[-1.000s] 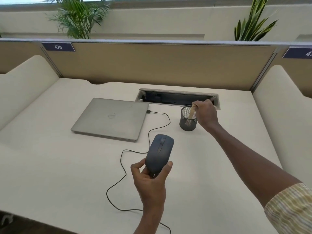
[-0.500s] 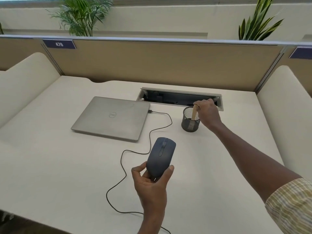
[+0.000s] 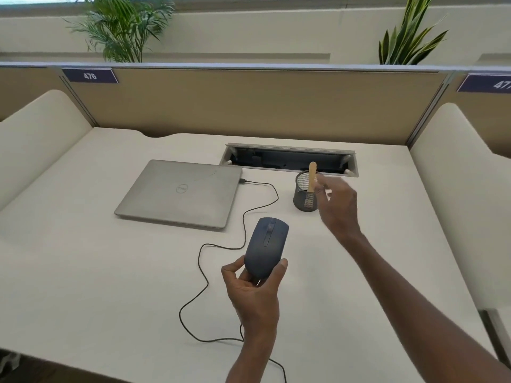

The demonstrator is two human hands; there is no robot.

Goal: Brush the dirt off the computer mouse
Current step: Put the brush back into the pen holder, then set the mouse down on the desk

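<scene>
My left hand [image 3: 253, 293] holds a dark blue wired computer mouse [image 3: 266, 248] above the desk, thumb on one side and fingers on the other, buttons pointing away from me. The wooden handle of a brush [image 3: 312, 176] stands upright in a black mesh cup [image 3: 304, 196]; its bristles are hidden inside. My right hand [image 3: 337, 205] hovers just right of the cup, fingers relaxed and blurred, no longer touching the handle.
A closed silver laptop [image 3: 179, 193] lies left of the cup, with the mouse cable [image 3: 221, 247] plugged into its side and looping over the white desk [image 3: 96, 272]. An open cable tray [image 3: 287, 160] sits behind the cup. Beige partitions [image 3: 249, 106] enclose the desk.
My right hand has let go of the brush handle in the cup and drawn back toward me. The left hand still holds the mouse in about the same place.
</scene>
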